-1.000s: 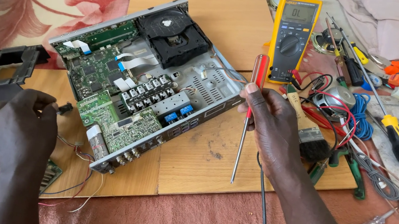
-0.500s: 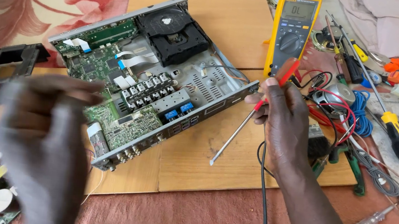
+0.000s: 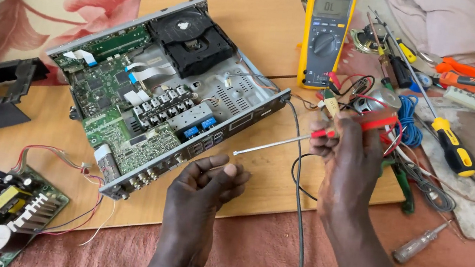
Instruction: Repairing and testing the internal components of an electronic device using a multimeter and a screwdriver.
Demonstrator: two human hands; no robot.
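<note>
The right hand (image 3: 350, 151) has its fingers closed around the red handle of a long, thin-shafted metal screwdriver (image 3: 276, 145), its tip pointing left over the wooden board (image 3: 263, 173) toward the opened silver electronics chassis (image 3: 160, 90) with green circuit boards. The handle is mostly hidden by the fingers. The left hand (image 3: 203, 187) holds nothing, fingers loosely curled just beside the chassis's front edge.

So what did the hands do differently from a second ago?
The left hand lifted off the wooden board, swept up, and now sits by the open player's front edge, holding nothing. The right hand tipped the red screwdriver from upright to nearly flat, tip pointing left. The player and yellow meter stayed put.
</note>
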